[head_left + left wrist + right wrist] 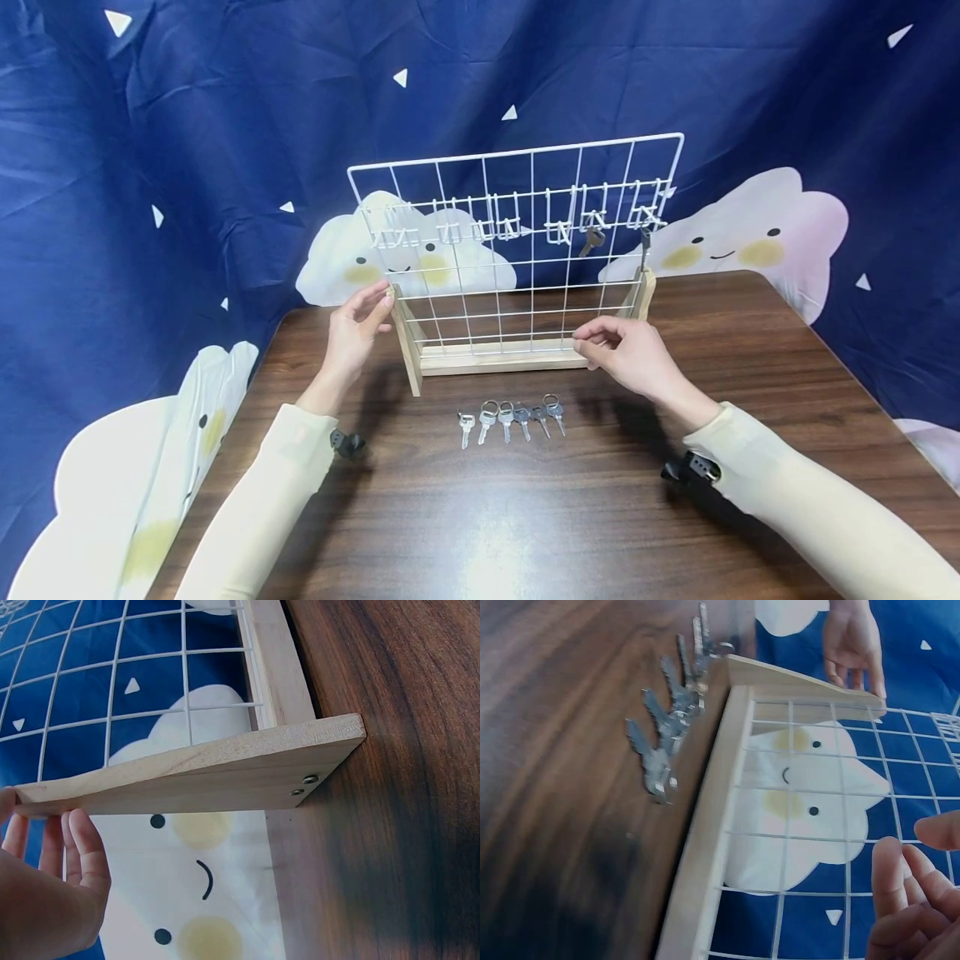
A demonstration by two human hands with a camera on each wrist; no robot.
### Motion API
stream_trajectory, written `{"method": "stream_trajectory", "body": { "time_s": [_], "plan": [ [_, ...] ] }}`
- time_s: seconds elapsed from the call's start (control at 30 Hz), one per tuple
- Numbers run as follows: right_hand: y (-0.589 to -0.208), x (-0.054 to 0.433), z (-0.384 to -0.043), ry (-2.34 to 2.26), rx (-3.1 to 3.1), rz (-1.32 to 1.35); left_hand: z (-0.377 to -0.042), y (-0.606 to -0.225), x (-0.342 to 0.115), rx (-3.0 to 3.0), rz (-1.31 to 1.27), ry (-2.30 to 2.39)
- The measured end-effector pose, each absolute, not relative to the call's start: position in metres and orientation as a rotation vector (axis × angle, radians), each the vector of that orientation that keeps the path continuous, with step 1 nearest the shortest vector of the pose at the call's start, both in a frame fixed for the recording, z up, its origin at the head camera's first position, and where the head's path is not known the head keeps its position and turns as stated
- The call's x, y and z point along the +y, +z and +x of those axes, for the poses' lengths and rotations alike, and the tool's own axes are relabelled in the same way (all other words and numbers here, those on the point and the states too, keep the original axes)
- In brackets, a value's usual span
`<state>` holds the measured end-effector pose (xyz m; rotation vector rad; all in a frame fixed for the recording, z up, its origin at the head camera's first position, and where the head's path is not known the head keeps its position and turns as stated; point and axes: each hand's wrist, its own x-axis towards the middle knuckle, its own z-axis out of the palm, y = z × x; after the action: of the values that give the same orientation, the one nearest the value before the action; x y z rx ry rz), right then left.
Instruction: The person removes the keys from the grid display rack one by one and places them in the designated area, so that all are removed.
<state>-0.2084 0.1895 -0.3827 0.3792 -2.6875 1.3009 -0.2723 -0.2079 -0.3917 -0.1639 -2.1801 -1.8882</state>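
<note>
A white wire grid rack (532, 267) stands on a wooden base (495, 360) with two wooden side supports. My left hand (356, 327) pinches the upper end of the left side support (187, 769) between thumb and fingers. In front of the lower right part of the grid is my right hand (626, 354), its fingers loosely bent; in the right wrist view nothing sits between thumb and fingertips. One key (592, 241) hangs from a hook on the grid, and a dark key (646, 242) hangs at the far right hook.
Several keys with rings (506, 423) lie in a row on the brown wooden table (420, 500) before the base. White wire hooks (510, 227) line the grid's upper part. A blue curtain (247, 108) with cloud prints hangs behind.
</note>
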Motion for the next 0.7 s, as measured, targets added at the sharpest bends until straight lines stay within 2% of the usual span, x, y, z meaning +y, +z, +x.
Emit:
{"method": "stream_trajectory", "body": {
  "time_s": [0.7],
  "plan": [
    [-0.345,0.190,-0.215,1.257,-2.305,0.260,-0.273,-0.392,-0.208,-2.184,-0.168,-1.887]
  ]
}}
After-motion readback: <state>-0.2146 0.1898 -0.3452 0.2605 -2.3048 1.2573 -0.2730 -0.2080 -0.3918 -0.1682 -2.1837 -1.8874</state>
